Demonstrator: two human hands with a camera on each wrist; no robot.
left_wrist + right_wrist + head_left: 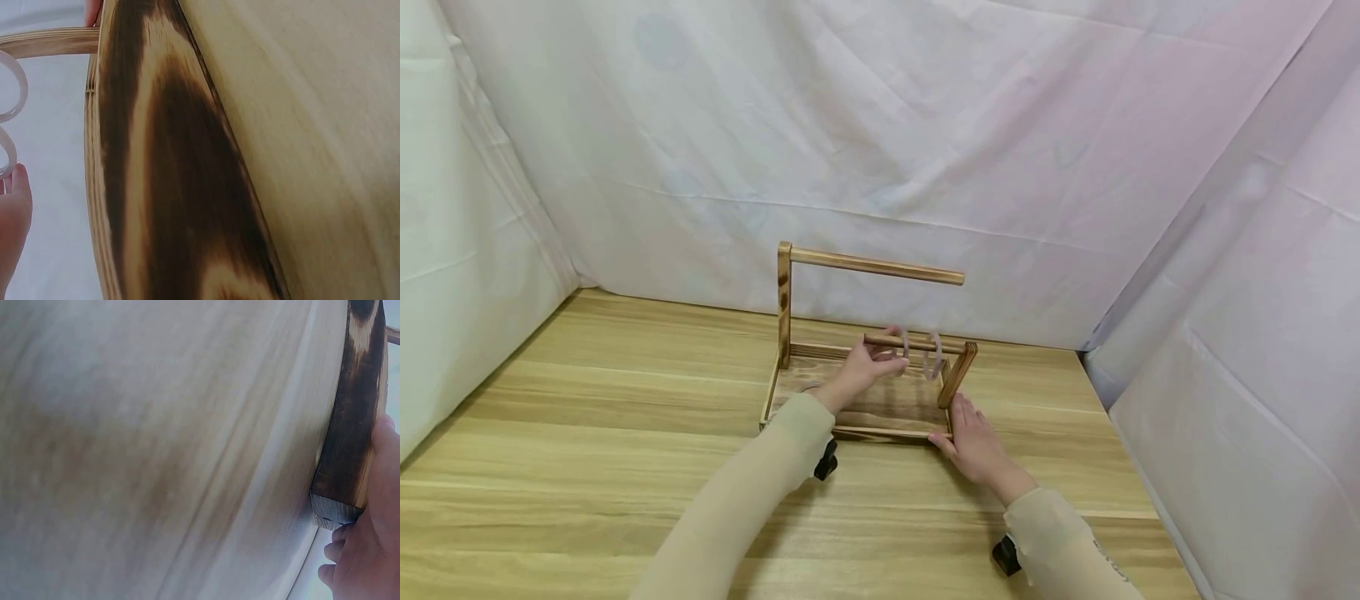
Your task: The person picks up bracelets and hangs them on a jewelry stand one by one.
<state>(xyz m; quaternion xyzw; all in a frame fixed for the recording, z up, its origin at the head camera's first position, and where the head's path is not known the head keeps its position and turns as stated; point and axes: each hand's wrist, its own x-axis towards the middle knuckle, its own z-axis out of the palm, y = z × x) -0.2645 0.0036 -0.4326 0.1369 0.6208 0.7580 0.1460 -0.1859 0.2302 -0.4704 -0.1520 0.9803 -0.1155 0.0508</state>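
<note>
A wooden jewelry stand (874, 431) with a tray base sits on the table. Its lower rod (951, 346) carries two pale translucent bangles; one bangle (933, 357) hangs nearer the right post. With thumb and fingers, my left hand (867, 367) pinches the other bangle (905, 342) near the rod's free end. In the left wrist view, fingertips (20, 178) touch the lower of two bangles. My right hand (976, 442) rests against the right end of the tray, fingers straight along its side and thumb at the front corner. The right wrist view shows it at the tray's corner (337, 509).
A longer upper rod (880, 265) reaches right from the tall left post (785, 304). A thin curved outline (809, 387) lies in the tray beside the left wrist, partly hidden. White cloth (880, 125) hangs behind and at both sides of the wooden table (587, 433).
</note>
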